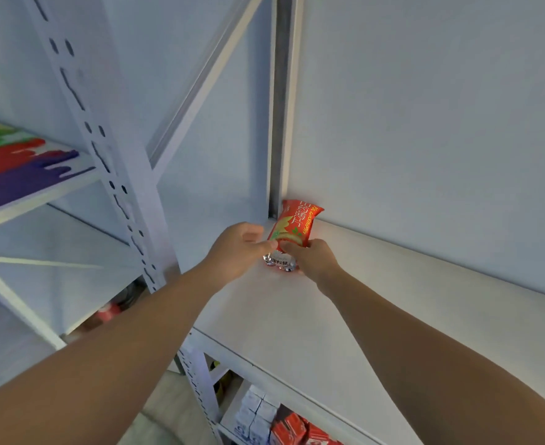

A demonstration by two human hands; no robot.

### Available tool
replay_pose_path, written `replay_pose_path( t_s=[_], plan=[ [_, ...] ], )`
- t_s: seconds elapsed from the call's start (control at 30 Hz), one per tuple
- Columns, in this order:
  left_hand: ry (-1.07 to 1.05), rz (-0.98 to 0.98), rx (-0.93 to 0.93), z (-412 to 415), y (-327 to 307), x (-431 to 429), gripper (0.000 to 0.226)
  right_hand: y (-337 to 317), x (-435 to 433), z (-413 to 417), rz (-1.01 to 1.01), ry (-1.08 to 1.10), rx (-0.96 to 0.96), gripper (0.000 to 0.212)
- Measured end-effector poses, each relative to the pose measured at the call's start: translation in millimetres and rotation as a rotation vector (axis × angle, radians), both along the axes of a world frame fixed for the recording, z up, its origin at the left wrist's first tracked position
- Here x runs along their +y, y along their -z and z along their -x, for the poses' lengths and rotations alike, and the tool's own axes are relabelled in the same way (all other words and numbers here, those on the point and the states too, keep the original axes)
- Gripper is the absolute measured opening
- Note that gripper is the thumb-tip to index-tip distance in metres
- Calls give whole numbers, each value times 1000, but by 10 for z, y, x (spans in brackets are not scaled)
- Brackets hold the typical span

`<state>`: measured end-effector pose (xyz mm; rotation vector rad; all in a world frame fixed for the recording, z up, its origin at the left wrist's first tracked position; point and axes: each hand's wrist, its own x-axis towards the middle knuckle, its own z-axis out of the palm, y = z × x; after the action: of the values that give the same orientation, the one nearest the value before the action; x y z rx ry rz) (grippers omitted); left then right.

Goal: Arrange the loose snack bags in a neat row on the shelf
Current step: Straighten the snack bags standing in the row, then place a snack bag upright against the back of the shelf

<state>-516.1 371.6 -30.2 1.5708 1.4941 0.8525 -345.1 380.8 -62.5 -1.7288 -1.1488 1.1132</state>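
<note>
A red snack bag (297, 224) with yellow and green print and a silver bottom end lies on the white shelf (377, 303), at its far left corner against the wall. My left hand (236, 248) grips the bag's lower left edge. My right hand (313, 256) pinches its lower right edge, and the fingertips of both hands meet on the bag. Both forearms reach in from below. No other snack bag lies on this shelf.
A white perforated upright (117, 175) and a diagonal brace (200, 81) stand to the left. A neighbouring shelf (24, 165) at left carries a multicoloured sheet. Below this shelf are white cartons (255, 415) and red packets (297, 428). A grey post (281, 107) runs up the back corner.
</note>
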Motion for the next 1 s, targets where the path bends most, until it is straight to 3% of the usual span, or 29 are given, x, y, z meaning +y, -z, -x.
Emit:
replay_pose_path(
  t_s=[0.2, 0.43, 0.63, 1.0],
  plan=[
    [43, -16, 30, -63, -23, 61, 48, 9, 188, 21, -1, 19, -77, 32],
    [209, -116, 141, -259, -137, 95, 50, 38, 14, -295, -18, 14, -200, 80],
    [391, -249, 332, -713, -189, 14, 53, -8, -470, -938, -34, 86, -392, 76],
    [721, -310, 371, -2066, -57, -454, 52, -166, -1866, -2189, 53, 269, -661, 61]
  ],
)
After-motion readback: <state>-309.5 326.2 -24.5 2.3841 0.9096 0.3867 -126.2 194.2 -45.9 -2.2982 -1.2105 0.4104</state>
